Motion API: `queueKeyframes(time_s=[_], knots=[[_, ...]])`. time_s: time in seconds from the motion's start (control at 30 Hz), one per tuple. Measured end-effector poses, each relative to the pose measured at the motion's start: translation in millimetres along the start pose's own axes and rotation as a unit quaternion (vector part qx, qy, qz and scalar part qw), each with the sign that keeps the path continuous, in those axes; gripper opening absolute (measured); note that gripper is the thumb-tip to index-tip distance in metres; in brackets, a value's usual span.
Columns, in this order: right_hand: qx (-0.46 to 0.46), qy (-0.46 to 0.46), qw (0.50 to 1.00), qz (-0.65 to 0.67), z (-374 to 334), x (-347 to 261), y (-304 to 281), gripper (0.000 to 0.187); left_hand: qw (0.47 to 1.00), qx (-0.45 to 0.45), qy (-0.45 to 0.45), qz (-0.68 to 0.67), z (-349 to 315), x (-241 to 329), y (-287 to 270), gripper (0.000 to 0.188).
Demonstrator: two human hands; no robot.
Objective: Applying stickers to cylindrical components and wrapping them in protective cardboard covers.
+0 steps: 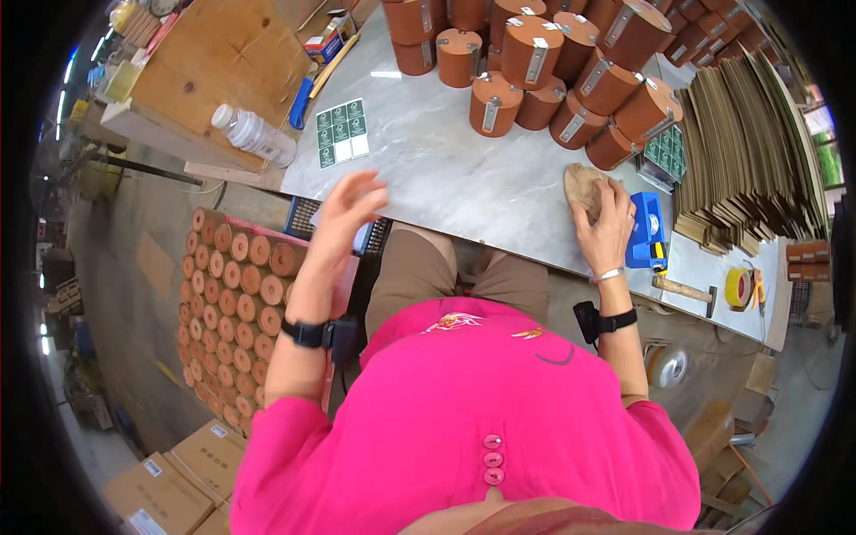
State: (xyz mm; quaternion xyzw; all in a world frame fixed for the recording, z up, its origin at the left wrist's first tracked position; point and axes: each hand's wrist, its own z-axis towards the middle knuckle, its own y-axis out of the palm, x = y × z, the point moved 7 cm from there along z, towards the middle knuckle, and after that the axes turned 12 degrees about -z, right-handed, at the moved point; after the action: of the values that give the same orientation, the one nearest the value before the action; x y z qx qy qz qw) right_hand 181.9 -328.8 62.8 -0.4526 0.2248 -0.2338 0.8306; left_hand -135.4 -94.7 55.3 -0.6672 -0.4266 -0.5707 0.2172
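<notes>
My right hand [608,228] is closed on a crumpled beige cloth [581,185] near the right part of the marble-look tabletop [437,165]. Just right of it sits a blue tape dispenser [644,234]. My left hand [346,214] is raised at the table's front edge, fingers apart and slightly bent, with nothing in it. Beyond that hand lies a sheet of green stickers [341,129], with one or more places showing white. Reddish-brown round boxes [496,105] with metal clasps are stacked at the far side of the table.
At right stand a tall stack of brown cardboard sheets [744,147], a hammer [685,289] and a yellow tape roll [737,288]. A clear bottle [254,134] and a blue-handled tool [301,104] are at left. Below left, a crate holds rows of cylinders [234,299]; cartons [165,490] lie nearby.
</notes>
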Motion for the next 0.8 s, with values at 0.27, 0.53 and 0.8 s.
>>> queueKeyframes(time_s=[0.27, 0.53, 0.8], knots=[[-0.056, -0.001, 0.998, 0.028, 7.4, 10.0, 35.6, 0.041, 0.962, -0.061, 0.214, 0.156, 135.6, 43.8, 154.5, 0.107], [-0.162, -0.031, 0.984, 0.07, -7.1, -9.8, 24.7, 0.051, 0.948, 0.031, 0.267, 0.168, 189.4, 53.7, 200.0, 0.111], [-0.13, -0.053, 0.985, 0.102, -4.6, -1.0, 43.4, 0.036, 0.916, -0.096, 0.383, 0.064, 135.6, 58.7, 183.6, 0.087]])
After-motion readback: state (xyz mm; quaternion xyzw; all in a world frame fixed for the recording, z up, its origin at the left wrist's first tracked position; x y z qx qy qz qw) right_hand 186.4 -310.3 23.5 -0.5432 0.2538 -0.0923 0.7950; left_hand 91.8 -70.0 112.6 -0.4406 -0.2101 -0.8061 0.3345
